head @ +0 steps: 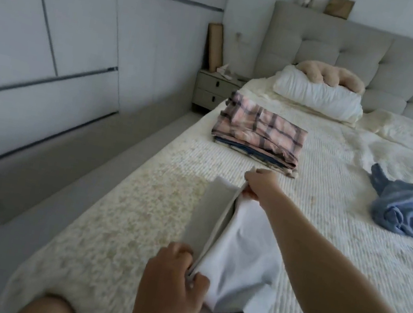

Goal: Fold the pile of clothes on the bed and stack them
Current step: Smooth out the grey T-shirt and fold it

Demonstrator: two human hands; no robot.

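Note:
A white garment [234,258] is held up by one folded edge above the near part of the bed [137,199]. My left hand [171,285] pinches the near end of that edge. My right hand [258,184] grips the far end, and the cloth hangs down to the right onto the cover. Farther up the bed lies a stack of folded clothes [258,135] with a pink plaid piece on top. A crumpled blue garment [411,211] lies unfolded at the right.
A white pillow [318,93] with a beige plush cushion [330,74] sits against the grey padded headboard [356,53]. A small bedside cabinet [211,91] stands left of the bed. White wardrobe doors [56,33] line the left wall, with a strip of floor between.

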